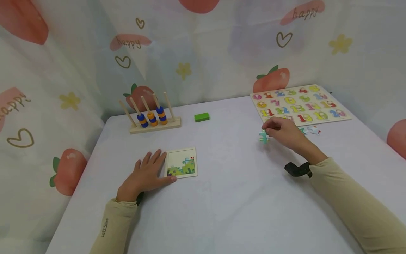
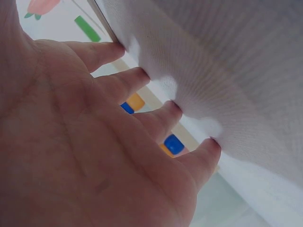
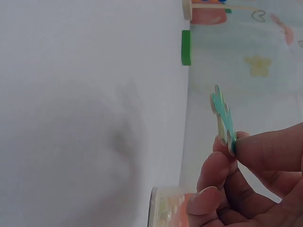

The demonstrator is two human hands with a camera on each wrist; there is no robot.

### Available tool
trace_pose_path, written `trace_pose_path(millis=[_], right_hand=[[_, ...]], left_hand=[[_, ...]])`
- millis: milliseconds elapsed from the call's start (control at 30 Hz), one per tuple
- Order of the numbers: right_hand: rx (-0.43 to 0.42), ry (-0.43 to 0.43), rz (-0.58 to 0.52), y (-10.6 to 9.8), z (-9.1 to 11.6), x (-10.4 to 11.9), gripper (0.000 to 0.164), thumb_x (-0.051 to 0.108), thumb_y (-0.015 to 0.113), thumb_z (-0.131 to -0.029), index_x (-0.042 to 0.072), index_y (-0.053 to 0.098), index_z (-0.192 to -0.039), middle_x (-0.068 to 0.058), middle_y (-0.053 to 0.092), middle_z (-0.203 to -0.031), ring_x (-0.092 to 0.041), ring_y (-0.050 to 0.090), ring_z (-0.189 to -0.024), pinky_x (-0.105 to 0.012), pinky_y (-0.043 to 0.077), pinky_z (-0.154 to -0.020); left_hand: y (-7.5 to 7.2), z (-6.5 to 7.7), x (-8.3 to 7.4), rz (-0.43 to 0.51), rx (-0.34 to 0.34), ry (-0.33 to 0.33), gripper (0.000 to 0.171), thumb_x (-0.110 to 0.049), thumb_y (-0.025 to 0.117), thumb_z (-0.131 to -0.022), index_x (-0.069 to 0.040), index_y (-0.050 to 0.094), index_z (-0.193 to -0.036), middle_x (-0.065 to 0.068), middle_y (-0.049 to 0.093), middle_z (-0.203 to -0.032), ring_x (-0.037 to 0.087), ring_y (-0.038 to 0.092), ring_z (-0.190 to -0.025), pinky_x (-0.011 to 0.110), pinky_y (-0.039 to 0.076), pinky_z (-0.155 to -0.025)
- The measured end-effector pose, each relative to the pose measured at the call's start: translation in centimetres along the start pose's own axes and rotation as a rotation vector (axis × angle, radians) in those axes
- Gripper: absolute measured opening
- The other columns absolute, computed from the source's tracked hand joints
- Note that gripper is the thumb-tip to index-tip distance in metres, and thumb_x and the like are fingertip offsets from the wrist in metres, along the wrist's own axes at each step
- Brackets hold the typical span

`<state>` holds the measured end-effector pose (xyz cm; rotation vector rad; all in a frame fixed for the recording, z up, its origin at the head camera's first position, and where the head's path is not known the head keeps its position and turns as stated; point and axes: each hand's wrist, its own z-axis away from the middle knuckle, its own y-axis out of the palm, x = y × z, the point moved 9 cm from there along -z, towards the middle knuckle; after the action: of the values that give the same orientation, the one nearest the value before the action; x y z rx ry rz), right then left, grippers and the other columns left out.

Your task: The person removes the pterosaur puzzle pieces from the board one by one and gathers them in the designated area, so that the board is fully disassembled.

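Note:
On the left of the table, my left hand (image 1: 146, 173) lies spread with straight fingers, its fingertips and thumb at the left side of a small square jigsaw tray (image 1: 195, 163). The lower and right parts of that tray hold joined puzzle pieces with a green picture. My right hand (image 1: 284, 132) pinches a light-green and teal puzzle piece (image 1: 263, 137) between thumb and fingers. In the right wrist view the puzzle piece (image 3: 223, 118) is raised above the cloth, seen nearly edge-on. More loose puzzle pieces (image 1: 314, 130) lie just beyond the right hand, partly hidden by it.
A wooden number board (image 1: 296, 102) lies at the back right. At the back left stands a peg stand (image 1: 155, 126) with blue and orange beads on some pegs. A green block (image 1: 202, 117) lies between them. A printed curtain (image 1: 219, 60) hangs behind the white-covered table.

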<state>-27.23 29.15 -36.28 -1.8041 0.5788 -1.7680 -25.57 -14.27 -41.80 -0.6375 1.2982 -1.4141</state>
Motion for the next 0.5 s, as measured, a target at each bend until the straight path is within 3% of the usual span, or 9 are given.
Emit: trace_pose_path(millis=[500], right_hand=[[-0.061, 0.09, 0.076, -4.6, 1.7, -5.2, 0.031, 0.014, 0.049, -0.114, -0.006, 0.06, -0.135, -0.028, 0.06, -0.131, -0.039, 0.055, -0.112, -0.012, 0.045, -0.075]], left_hand=[[0.3, -0.2, 0.3, 0.009, -0.012, 0.003, 0.107, -0.066, 0.07, -0.095, -0.004, 0.026, -0.17, 0.022, 0.018, -0.176, 0.051, 0.01, -0.16, 0.075, 0.009, -0.121]])
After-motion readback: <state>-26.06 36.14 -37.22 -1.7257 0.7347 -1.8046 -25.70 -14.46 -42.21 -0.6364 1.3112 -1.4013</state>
